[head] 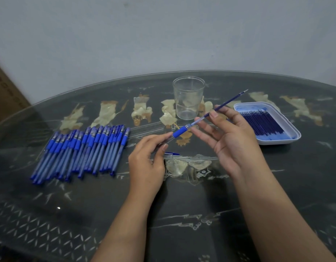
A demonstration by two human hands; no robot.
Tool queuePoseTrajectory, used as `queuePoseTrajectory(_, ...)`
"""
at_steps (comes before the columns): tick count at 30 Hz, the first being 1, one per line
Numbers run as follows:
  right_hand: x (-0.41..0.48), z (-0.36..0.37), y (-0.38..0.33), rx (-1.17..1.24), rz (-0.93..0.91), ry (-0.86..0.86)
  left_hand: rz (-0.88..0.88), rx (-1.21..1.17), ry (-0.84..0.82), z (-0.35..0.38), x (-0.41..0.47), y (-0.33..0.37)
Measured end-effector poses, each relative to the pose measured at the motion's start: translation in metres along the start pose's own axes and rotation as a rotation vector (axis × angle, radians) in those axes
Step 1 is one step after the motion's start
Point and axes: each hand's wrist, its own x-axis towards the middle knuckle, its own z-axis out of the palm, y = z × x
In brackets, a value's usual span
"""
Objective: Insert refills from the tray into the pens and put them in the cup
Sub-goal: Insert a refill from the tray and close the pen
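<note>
Before the cup (189,99), right hand (231,140) pinches the refill (229,101); left hand (146,163) grips the pen (179,132). The refill slants up-right, in line with the pen.

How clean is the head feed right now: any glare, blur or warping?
Head view: soft even light, no hard shadows; one small glare spot on the glass table, front left; the table's far edge bows from the wide lens; the pens look slightly soft; the refill in the right hand reads clearly.
</note>
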Motion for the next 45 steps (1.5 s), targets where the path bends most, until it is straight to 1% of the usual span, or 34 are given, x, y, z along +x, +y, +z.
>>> queuePoseTrajectory(14, -0.002, 0.002, -0.001, 0.002, 0.026, 0.022, 0.007, 0.007, -0.014, 0.000, 0.000, 0.001)
queuePoseTrajectory(18, -0.003, 0.003, -0.001, -0.035, -0.011, 0.022, 0.020, -0.002, -0.013, 0.001, 0.000, 0.001)
queuePoseTrajectory(24, -0.006, 0.004, -0.004, -0.254, -0.161, 0.029, 0.060, 0.020, -0.032, 0.000, 0.000, 0.001)
queuePoseTrajectory(27, -0.009, 0.005, -0.002, -0.362, -0.164, 0.010, 0.087, 0.030, -0.040, 0.001, -0.001, 0.001)
queuePoseTrajectory(30, -0.010, 0.006, 0.004, -0.481, -0.121, -0.025, 0.078, 0.015, -0.031, 0.002, -0.001, 0.000)
queuePoseTrajectory(34, -0.009, 0.005, 0.010, -0.671, -0.120, -0.089, 0.015, -0.023, -0.008, 0.000, -0.001, 0.001)
queuePoseTrajectory(38, -0.008, 0.005, 0.015, -0.750, -0.144, -0.116, -0.122, -0.134, 0.049, -0.002, 0.000, -0.001)
queuePoseTrajectory(39, -0.006, 0.003, 0.017, -0.809, -0.159, -0.116, -0.157, -0.172, 0.078, -0.003, 0.001, -0.002)
queuePoseTrajectory(41, -0.006, 0.001, 0.023, -1.009, -0.191, -0.150, -0.199, -0.217, 0.135, -0.004, 0.001, -0.002)
queuePoseTrajectory(45, -0.009, 0.002, 0.042, -1.442, -0.297, -0.289, -0.232, -0.251, 0.175, -0.005, 0.003, -0.002)
